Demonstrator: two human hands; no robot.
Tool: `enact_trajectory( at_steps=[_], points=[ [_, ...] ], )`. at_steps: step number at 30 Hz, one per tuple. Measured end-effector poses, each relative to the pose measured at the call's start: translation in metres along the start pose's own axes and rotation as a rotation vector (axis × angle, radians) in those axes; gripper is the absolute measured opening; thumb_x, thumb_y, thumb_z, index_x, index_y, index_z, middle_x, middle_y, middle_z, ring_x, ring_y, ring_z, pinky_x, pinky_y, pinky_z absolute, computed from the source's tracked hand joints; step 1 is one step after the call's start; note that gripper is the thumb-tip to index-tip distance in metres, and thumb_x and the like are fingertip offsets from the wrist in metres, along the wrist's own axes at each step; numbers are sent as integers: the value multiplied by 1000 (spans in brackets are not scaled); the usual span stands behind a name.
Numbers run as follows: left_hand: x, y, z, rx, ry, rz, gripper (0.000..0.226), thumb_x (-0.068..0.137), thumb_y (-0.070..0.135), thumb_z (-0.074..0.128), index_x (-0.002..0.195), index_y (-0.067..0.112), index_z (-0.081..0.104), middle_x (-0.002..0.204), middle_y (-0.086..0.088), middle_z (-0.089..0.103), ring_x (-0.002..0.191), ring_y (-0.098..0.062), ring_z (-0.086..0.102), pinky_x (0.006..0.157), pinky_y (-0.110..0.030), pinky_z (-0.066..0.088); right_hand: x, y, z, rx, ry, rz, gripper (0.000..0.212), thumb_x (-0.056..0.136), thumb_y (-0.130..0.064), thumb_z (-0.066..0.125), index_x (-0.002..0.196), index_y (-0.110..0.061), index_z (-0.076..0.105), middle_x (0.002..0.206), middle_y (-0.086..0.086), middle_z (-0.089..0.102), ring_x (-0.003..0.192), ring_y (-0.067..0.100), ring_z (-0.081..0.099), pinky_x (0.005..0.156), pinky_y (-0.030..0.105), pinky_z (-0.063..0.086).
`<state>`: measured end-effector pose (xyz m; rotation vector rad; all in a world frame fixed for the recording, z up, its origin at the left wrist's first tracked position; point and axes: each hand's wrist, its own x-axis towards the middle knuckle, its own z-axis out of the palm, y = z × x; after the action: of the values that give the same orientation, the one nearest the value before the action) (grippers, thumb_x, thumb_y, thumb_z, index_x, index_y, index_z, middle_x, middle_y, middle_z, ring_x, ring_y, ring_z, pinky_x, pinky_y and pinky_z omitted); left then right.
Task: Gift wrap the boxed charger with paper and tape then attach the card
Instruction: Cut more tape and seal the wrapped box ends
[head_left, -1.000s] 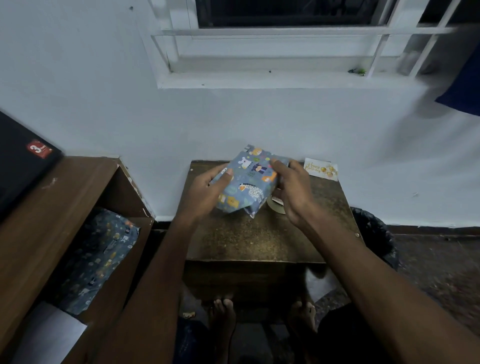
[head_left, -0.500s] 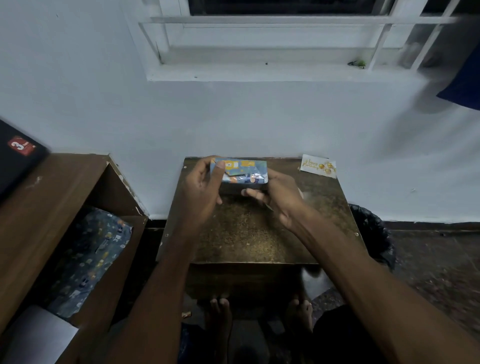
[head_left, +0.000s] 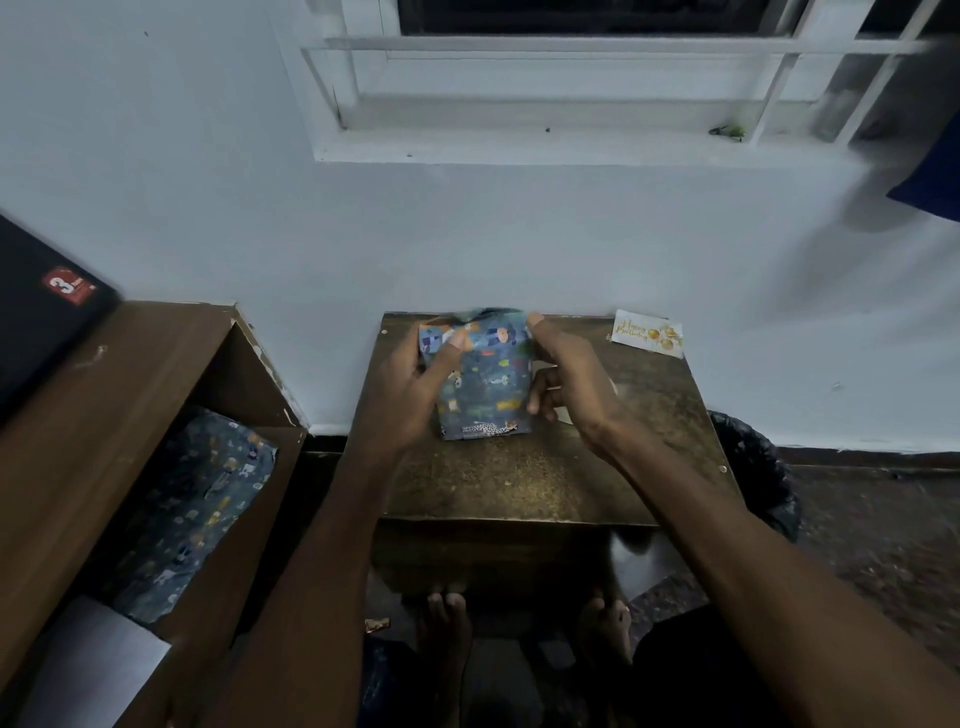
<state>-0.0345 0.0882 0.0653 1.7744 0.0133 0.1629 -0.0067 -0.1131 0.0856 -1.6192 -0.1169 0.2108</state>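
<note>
**Nearly sealed: wrapped box held up between both hands**

Here the wrapped box sits between both hands above the far half of the small table, its broad face turned toward the camera. The left hand grips its left edge, thumb pressed over the upper corner; the right hand grips the right edge, fingers curled behind. That two-sided hold probably keeps the far end's loose paper, which looks crumpled and unfolded, steady for closing. The paper is thin, blue and printed with small animals, creased sharply at the near edge. The card, a flat white rectangle with gold lettering, lies well apart at the table's far right corner, so attaching it likely comes last. More of the same paper lies in the shelf at left.
</note>
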Motion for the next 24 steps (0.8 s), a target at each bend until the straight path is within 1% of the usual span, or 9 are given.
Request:
enact_trajectory(
  at_steps=[3, 7, 10, 12, 14, 15, 17, 19, 24],
  points=[
    [-4, 5, -1, 7, 8, -42, 33, 89, 68, 62, 103, 39, 69, 107, 6, 78, 103, -17, 76, 97, -61, 57, -4, -1, 7, -109, 38, -41, 46, 93, -50, 59, 91, -6, 72, 73, 10, 65, 45, 28, 55, 39, 24, 33],
    [-6, 13, 2, 51, 37, -16, 18, 89, 52, 63, 101, 40, 69, 100, 10, 77, 95, -12, 76, 90, -56, 62, -9, -4, 8, -150, 67, -44, 26, 98, -24, 61, 79, -7, 65, 63, 4, 58, 43, 28, 54, 35, 20, 30],
    [-5, 17, 3, 32, 77, 27, 12, 95, 35, 66, 105, 40, 69, 103, 11, 76, 93, -9, 76, 83, -53, 65, -11, -6, 9, -107, 73, -82, 15, 98, -16, 61, 87, -10, 69, 66, 1, 62, 44, 19, 55, 37, 19, 34],
    [-4, 19, 5, 12, 86, 71, 21, 97, 23, 67, 111, 38, 71, 109, 10, 75, 97, -12, 76, 83, -50, 66, -10, -7, 12, -39, 94, -157, 20, 97, -8, 60, 107, -13, 76, 87, -2, 73, 61, 6, 66, 50, 19, 49],
    [-3, 21, 4, 40, 86, 167, 29, 96, 16, 65, 117, 35, 72, 115, 9, 74, 105, -15, 74, 87, -47, 65, -7, -4, 13, -72, 111, -270, 32, 96, -5, 59, 117, -19, 78, 112, -3, 77, 96, 10, 74, 76, 29, 61],
    [-3, 22, 4, 86, 94, 229, 32, 94, 14, 64, 118, 33, 74, 117, 10, 74, 110, -16, 71, 91, -42, 63, -6, -2, 13, -111, 109, -318, 33, 96, -6, 59, 118, -21, 79, 116, -4, 77, 105, 13, 73, 84, 35, 62],
    [-3, 22, 1, 237, 128, 366, 34, 89, 11, 64, 115, 28, 78, 116, 13, 74, 113, -18, 65, 96, -25, 52, -4, 0, 13, -127, 102, -343, 33, 97, -6, 60, 117, -22, 81, 116, -5, 78, 109, 15, 72, 90, 39, 61],
    [-3, 22, -1, 363, 163, 477, 29, 89, 12, 68, 112, 24, 81, 113, 13, 76, 109, -22, 61, 90, -15, 42, -2, 0, 10, -82, 95, -322, 32, 97, -5, 60, 117, -19, 81, 114, -3, 79, 109, 16, 73, 91, 41, 61],
    [0, 27, -3, 431, 238, 575, 15, 91, 20, 84, 106, 21, 85, 103, 12, 79, 107, -16, 61, 87, -15, 46, -2, -1, 7, -92, 89, -336, 28, 98, -6, 63, 117, -16, 81, 114, -2, 79, 108, 16, 73, 94, 45, 61]
  ],
)
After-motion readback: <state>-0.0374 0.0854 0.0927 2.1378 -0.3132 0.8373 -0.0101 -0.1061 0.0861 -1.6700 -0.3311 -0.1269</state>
